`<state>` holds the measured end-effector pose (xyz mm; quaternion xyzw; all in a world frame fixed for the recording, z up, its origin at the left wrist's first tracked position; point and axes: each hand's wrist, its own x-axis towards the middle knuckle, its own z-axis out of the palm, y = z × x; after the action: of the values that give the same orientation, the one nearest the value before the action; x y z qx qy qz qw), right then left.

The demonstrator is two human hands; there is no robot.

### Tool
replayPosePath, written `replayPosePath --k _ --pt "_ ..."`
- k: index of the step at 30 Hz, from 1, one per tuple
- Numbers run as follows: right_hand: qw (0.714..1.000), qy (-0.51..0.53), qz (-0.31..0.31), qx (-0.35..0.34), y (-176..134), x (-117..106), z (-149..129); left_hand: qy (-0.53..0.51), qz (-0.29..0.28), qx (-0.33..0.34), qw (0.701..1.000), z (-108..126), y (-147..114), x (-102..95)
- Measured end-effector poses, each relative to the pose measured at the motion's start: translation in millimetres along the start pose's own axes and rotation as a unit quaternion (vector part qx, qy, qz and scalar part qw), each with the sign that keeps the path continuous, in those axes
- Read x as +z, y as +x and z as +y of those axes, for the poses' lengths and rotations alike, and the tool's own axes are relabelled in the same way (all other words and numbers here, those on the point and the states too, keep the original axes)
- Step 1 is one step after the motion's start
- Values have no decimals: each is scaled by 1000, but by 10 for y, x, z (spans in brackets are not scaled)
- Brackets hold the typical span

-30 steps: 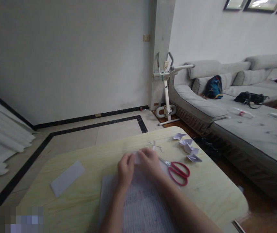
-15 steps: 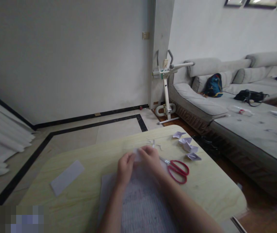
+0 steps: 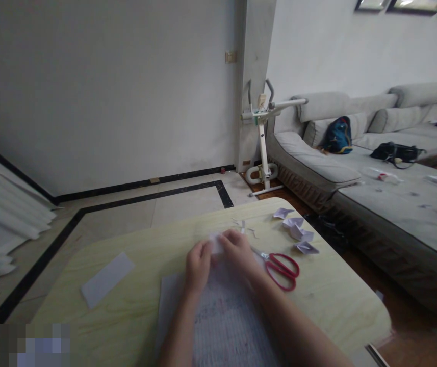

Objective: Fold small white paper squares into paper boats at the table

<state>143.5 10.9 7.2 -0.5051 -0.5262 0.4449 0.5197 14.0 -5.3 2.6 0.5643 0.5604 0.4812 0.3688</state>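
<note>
Between my two hands is a small piece of white paper (image 3: pixel 215 244), pinched at its left side by my left hand (image 3: pixel 198 265) and at its right by my right hand (image 3: pixel 238 251). Both hands are closed, and the fingertips partly cover the paper. Beneath my forearms lies a larger sheet covered in handwriting (image 3: pixel 226 321). Red-handled scissors (image 3: pixel 282 270) rest just right of my right hand, their blades partly hidden behind it. Thin paper scraps (image 3: pixel 243 226) lie beyond my hands. Several folded paper shapes (image 3: pixel 294 222) stand along the table's right side.
A blank paper strip (image 3: pixel 107 279) lies on the left of the pale wooden table (image 3: pixel 142 255), whose rounded right edge is beside a grey sofa (image 3: pixel 386 219). An exercise bike (image 3: pixel 262 137) stands past the far edge. A blue backpack (image 3: pixel 339 135) and a black bag (image 3: pixel 394 152) are on the sofa.
My hands keep their hold on the small paper with almost no movement. The whole view has shifted very slightly.
</note>
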Motion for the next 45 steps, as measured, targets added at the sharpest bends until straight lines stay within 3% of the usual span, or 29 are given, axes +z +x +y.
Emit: replayPosePath --k 9,22,27,32,36,42,45 --pt "999 -29 0 -40 1 12 27 11 6 35 999 14 8 11" --pt "999 -20 6 -45 -49 53 -52 -22 7 31 999 -40 -6 15" --pt "1000 -3 -10 -23 -66 46 -85 -26 15 21 999 -4 3 6" --pt "1000 6 -8 -19 -71 49 -128 -13 -33 30 999 15 -2 -4" --pt "1000 3 -8 -13 -55 58 -104 -16 -11 44 999 -3 -4 9" --pt "999 18 37 -9 23 35 15 -91 -36 -6 995 -26 16 21" --pt "1000 13 22 -14 25 27 29 -90 9 -12 996 -33 38 -6"
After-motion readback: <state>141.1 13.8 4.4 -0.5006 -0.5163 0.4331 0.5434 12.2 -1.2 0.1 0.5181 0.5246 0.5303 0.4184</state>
